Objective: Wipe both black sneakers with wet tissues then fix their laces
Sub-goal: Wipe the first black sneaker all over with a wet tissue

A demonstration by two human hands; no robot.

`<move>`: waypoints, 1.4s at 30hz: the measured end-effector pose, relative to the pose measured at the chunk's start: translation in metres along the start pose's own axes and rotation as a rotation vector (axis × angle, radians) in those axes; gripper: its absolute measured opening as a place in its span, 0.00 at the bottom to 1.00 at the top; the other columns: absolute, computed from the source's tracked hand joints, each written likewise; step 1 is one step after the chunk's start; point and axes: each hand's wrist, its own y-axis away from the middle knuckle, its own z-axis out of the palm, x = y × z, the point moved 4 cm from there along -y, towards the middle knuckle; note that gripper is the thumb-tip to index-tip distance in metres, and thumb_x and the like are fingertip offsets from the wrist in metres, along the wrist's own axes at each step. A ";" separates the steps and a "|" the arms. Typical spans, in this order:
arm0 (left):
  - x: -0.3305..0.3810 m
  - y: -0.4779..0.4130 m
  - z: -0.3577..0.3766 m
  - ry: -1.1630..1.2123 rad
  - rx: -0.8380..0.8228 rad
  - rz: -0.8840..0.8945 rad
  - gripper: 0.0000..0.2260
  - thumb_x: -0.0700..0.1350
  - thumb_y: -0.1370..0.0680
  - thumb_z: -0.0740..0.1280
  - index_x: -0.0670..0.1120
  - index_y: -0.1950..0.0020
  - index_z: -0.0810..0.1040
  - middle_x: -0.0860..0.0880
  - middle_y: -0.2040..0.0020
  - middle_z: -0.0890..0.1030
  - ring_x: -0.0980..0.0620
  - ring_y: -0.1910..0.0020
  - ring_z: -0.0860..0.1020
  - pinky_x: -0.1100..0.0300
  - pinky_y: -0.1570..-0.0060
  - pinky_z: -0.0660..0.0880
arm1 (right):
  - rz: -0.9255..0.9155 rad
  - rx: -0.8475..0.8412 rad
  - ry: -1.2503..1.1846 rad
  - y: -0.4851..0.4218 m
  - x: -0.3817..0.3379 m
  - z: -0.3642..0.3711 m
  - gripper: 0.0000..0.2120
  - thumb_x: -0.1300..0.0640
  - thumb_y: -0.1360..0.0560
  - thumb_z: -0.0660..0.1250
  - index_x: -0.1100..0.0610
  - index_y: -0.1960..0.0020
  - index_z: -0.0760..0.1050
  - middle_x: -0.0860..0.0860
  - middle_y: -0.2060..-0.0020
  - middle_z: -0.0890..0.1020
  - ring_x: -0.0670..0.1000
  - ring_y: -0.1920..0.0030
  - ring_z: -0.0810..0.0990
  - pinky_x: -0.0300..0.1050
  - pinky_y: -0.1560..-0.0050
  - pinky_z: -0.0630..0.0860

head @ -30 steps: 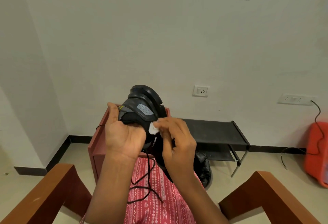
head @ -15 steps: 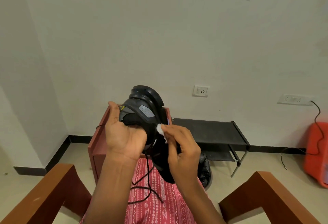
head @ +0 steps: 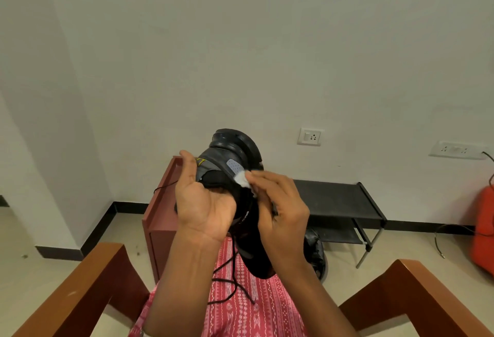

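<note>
Black sneaker [head: 232,155] upturned, grey heel patch [head: 234,165] showing.

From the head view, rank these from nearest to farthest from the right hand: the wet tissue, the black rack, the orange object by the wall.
From the right hand:
1. Wet tissue, pinched in its fingertips against the sneaker.
2. Black rack, behind it, to the right.
3. Orange object, far right edge.

Single head-mounted wide-angle view, taken from a seated person's eye level and facing forward and slightly down toward the far wall [head: 240,56]. The raised left hand [head: 204,205] and right hand [head: 280,211] sit close to the lens at centre frame. Both wooden armrests [head: 80,288] cross the lower corners; straight wall edges bow near the margins. No second view overlaps it.
</note>
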 end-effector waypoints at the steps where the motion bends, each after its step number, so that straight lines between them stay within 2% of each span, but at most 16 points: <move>1: 0.002 -0.001 -0.001 0.012 0.004 0.015 0.31 0.62 0.20 0.59 0.38 0.30 0.73 0.37 0.33 0.76 0.40 0.34 0.77 0.45 0.29 0.68 | 0.030 0.003 0.009 0.011 0.006 -0.003 0.15 0.74 0.26 0.69 0.61 0.44 0.83 0.50 0.47 0.83 0.49 0.44 0.81 0.44 0.43 0.79; 3: 0.004 -0.001 0.001 0.025 0.005 0.026 0.29 0.61 0.20 0.59 0.39 0.31 0.74 0.39 0.35 0.78 0.41 0.36 0.78 0.46 0.31 0.70 | 0.082 0.007 0.026 0.025 0.014 -0.008 0.14 0.73 0.26 0.70 0.60 0.45 0.84 0.49 0.48 0.84 0.48 0.45 0.82 0.45 0.46 0.80; 7: -0.001 0.001 0.003 -0.008 0.007 0.032 0.26 0.61 0.19 0.59 0.39 0.40 0.79 0.39 0.43 0.83 0.43 0.43 0.82 0.48 0.41 0.76 | 0.118 0.024 0.008 0.011 0.007 -0.007 0.10 0.70 0.25 0.71 0.60 0.47 0.84 0.49 0.52 0.83 0.46 0.48 0.82 0.43 0.49 0.80; 11: -0.007 0.004 0.005 -0.068 -0.043 0.001 0.30 0.62 0.19 0.57 0.37 0.35 0.76 0.38 0.38 0.80 0.42 0.38 0.79 0.48 0.32 0.71 | 0.076 0.067 -0.035 -0.027 -0.016 0.000 0.07 0.67 0.24 0.72 0.61 0.48 0.84 0.51 0.54 0.81 0.47 0.52 0.81 0.39 0.52 0.78; 14: -0.011 0.005 0.005 -0.043 -0.059 -0.011 0.28 0.62 0.19 0.58 0.38 0.38 0.78 0.39 0.42 0.82 0.44 0.42 0.81 0.52 0.36 0.75 | 0.034 0.044 0.001 -0.040 -0.021 0.006 0.08 0.66 0.23 0.71 0.59 0.46 0.84 0.51 0.53 0.81 0.50 0.50 0.81 0.42 0.51 0.77; 16: -0.010 0.006 0.004 -0.045 -0.052 -0.007 0.29 0.62 0.19 0.58 0.37 0.38 0.78 0.39 0.41 0.81 0.43 0.41 0.81 0.51 0.36 0.75 | 0.022 0.025 0.013 -0.036 -0.018 0.007 0.08 0.67 0.23 0.71 0.59 0.46 0.84 0.51 0.52 0.81 0.51 0.49 0.80 0.43 0.50 0.77; 19: -0.003 0.006 0.003 -0.062 -0.027 0.000 0.30 0.62 0.20 0.59 0.37 0.33 0.75 0.37 0.36 0.79 0.41 0.36 0.78 0.47 0.33 0.72 | 0.058 0.009 -0.012 -0.011 -0.008 0.001 0.08 0.69 0.23 0.70 0.61 0.46 0.83 0.51 0.52 0.81 0.49 0.49 0.80 0.38 0.49 0.76; 22: 0.006 0.003 0.003 -0.017 -0.002 0.041 0.28 0.61 0.19 0.58 0.39 0.33 0.75 0.39 0.37 0.80 0.42 0.39 0.80 0.47 0.35 0.74 | 0.133 -0.020 0.007 0.018 0.005 -0.006 0.07 0.69 0.23 0.69 0.61 0.49 0.82 0.50 0.54 0.80 0.45 0.51 0.80 0.35 0.51 0.74; 25: 0.004 0.001 0.001 -0.008 0.000 0.032 0.28 0.61 0.19 0.59 0.40 0.32 0.75 0.39 0.36 0.79 0.42 0.38 0.79 0.47 0.34 0.72 | 0.189 -0.012 0.031 0.019 0.009 -0.007 0.07 0.70 0.24 0.70 0.60 0.51 0.82 0.48 0.56 0.80 0.45 0.53 0.80 0.34 0.54 0.74; 29: -0.005 0.003 0.002 -0.046 -0.015 -0.006 0.30 0.62 0.19 0.58 0.37 0.33 0.75 0.36 0.36 0.78 0.39 0.37 0.78 0.46 0.33 0.71 | 0.136 0.086 0.012 -0.017 -0.010 -0.007 0.06 0.69 0.24 0.70 0.62 0.50 0.82 0.50 0.55 0.80 0.45 0.53 0.79 0.35 0.52 0.74; 32: -0.010 0.005 0.004 -0.065 -0.043 -0.028 0.30 0.62 0.19 0.56 0.38 0.32 0.74 0.37 0.35 0.78 0.41 0.35 0.77 0.48 0.32 0.71 | 0.076 0.123 0.022 -0.038 -0.017 -0.005 0.05 0.68 0.23 0.69 0.61 0.49 0.82 0.51 0.54 0.80 0.47 0.53 0.79 0.36 0.51 0.74; 37: -0.006 0.005 0.003 -0.040 -0.020 -0.023 0.31 0.62 0.19 0.58 0.36 0.32 0.74 0.35 0.35 0.78 0.39 0.36 0.78 0.45 0.32 0.71 | 0.062 0.056 0.084 -0.014 -0.003 0.001 0.06 0.68 0.23 0.69 0.61 0.48 0.82 0.50 0.52 0.78 0.52 0.50 0.78 0.45 0.51 0.76; 42: 0.005 0.001 -0.001 0.033 -0.005 -0.001 0.28 0.60 0.19 0.58 0.39 0.30 0.74 0.38 0.34 0.77 0.41 0.36 0.78 0.45 0.32 0.70 | 0.156 0.005 0.061 0.023 0.011 -0.004 0.09 0.71 0.24 0.67 0.60 0.48 0.80 0.50 0.52 0.77 0.51 0.51 0.79 0.47 0.53 0.78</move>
